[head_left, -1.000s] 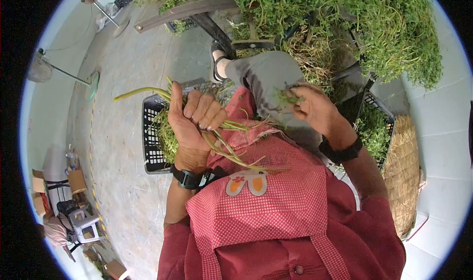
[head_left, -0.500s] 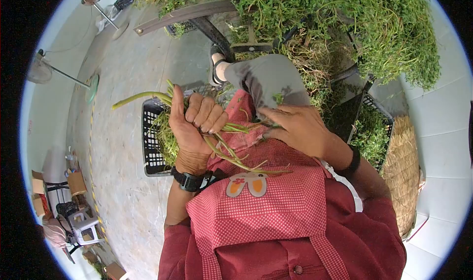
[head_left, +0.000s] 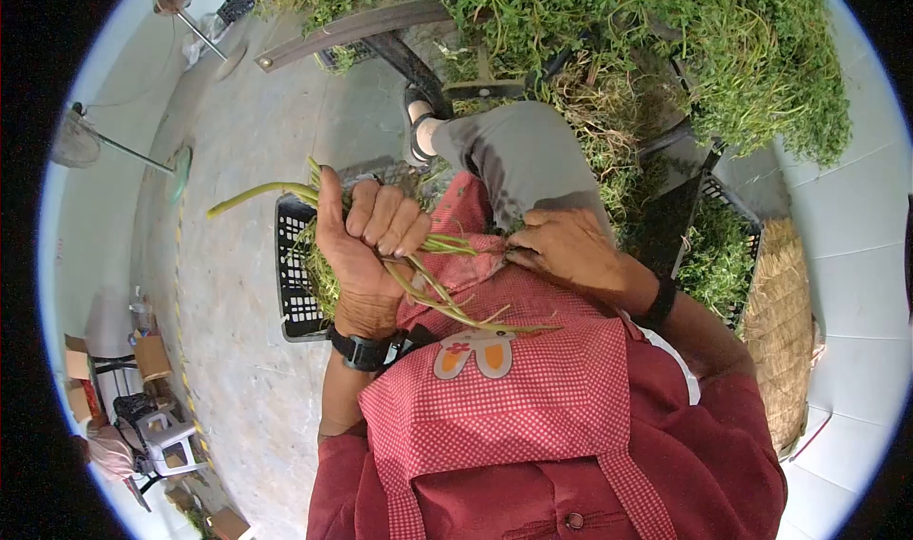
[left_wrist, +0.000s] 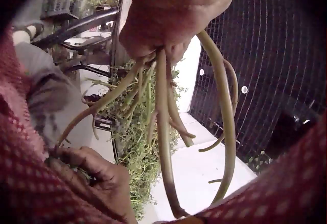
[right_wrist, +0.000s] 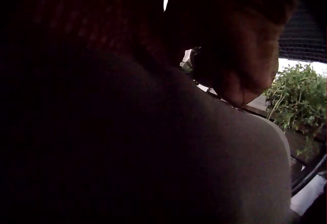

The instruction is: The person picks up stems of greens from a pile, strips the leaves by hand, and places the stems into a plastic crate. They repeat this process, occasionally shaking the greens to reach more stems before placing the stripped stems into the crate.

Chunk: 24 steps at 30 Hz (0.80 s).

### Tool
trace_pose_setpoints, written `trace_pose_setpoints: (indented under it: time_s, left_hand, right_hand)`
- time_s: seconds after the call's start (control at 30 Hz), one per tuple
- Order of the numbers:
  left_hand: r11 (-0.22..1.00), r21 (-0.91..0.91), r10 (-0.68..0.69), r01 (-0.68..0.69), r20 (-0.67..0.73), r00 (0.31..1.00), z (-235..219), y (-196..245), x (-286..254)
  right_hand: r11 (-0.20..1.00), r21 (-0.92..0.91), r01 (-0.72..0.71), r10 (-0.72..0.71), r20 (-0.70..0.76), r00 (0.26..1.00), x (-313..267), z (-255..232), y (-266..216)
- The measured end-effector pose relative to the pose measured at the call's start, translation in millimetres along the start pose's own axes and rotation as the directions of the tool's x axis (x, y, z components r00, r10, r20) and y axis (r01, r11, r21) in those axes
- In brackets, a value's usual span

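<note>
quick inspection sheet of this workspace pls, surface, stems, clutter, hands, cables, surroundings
surface: grey concrete floor; checked apron over the lap
job's things: bundle of long green stems; black crate below it
clutter: heap of greens; woven basket
grippers: left hand grips the stems; right hand rests on the apron by the stem ends, grip unclear
cables: nothing seen
surroundings: standing fans; boxes and a stool

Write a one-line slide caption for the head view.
Left hand grips a bundle of green stems over a red checked apron, right hand resting on the lap, black crate beside.
</note>
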State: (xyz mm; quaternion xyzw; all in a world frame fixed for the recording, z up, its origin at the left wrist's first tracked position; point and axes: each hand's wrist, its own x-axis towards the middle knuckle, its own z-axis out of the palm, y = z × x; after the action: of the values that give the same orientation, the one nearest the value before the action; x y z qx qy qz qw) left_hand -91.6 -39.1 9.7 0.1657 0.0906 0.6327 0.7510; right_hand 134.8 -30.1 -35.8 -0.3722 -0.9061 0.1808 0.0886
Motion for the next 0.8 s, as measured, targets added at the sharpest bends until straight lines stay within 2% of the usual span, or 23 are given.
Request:
trace_pose_setpoints:
  time_s: [0.1,0.2,0.33,0.4,0.43,0.5,0.53,0.6,0.63,0.7,0.73,0.77,0.8]
  left_hand:
    - [1.000,0.007,0.010,-0.011,0.072,0.997,-3.9,2.3,1.5]
    - [0.999,0.028,0.040,-0.041,0.037,0.999,0.7,2.3,1.5]
    - [0.997,0.031,0.066,-0.067,0.024,0.998,2.2,7.6,0.4]
    - [0.994,0.050,0.094,-0.094,-0.004,0.996,2.5,8.8,-0.3]
    - [0.995,0.051,0.090,-0.089,-0.004,0.996,2.7,8.2,-0.2]
    - [0.996,0.053,0.067,-0.067,0.003,0.998,4.0,6.0,0.5]
    - [0.996,0.054,0.064,-0.064,0.006,0.998,4.0,3.9,0.7]
    - [0.999,0.028,0.031,-0.032,0.033,0.999,2.8,-0.7,-0.1]
    - [0.999,0.030,0.029,-0.030,0.030,0.999,2.9,-4.0,-0.4]
    - [0.999,0.037,-0.040,0.038,0.048,0.998,3.8,-10.1,0.1]
    - [0.998,0.041,-0.046,0.044,0.048,0.998,5.1,-9.9,0.1]
    - [0.998,0.022,-0.057,0.056,0.048,0.997,7.1,-9.6,-0.5]
    - [0.998,0.003,-0.068,0.068,0.047,0.997,8.2,-9.6,-1.8]
  right_hand:
    - [1.000,0.028,-0.011,0.011,-0.002,1.000,1.3,-2.4,-1.3]
    - [0.994,0.099,0.045,-0.044,-0.013,0.999,4.3,-0.3,0.7]
    - [0.993,0.079,0.091,-0.087,-0.049,0.995,5.8,3.2,7.9]
    - [0.992,0.125,-0.027,0.042,-0.116,0.992,2.6,-5.2,5.7]
    - [0.991,0.128,-0.030,0.046,-0.118,0.992,4.0,-11.6,-0.5]
    - [0.947,0.021,-0.322,0.321,0.036,0.946,9.6,-22.7,-13.5]
    - [0.946,0.021,-0.324,0.323,0.033,0.946,9.4,-19.4,-9.9]
    - [0.962,0.039,-0.269,0.271,-0.226,0.936,11.5,-4.0,2.6]
    - [0.962,0.043,-0.270,0.272,-0.225,0.935,15.6,1.6,8.9]
    - [0.934,0.299,-0.195,0.318,-0.445,0.837,26.2,3.0,18.0]
    - [0.932,0.303,-0.198,0.323,-0.448,0.834,25.4,-1.4,17.5]
    - [0.628,0.745,-0.227,0.537,-0.203,0.819,23.3,-8.9,16.9]
    - [0.396,0.889,-0.228,0.573,-0.045,0.819,20.1,-12.6,21.9]
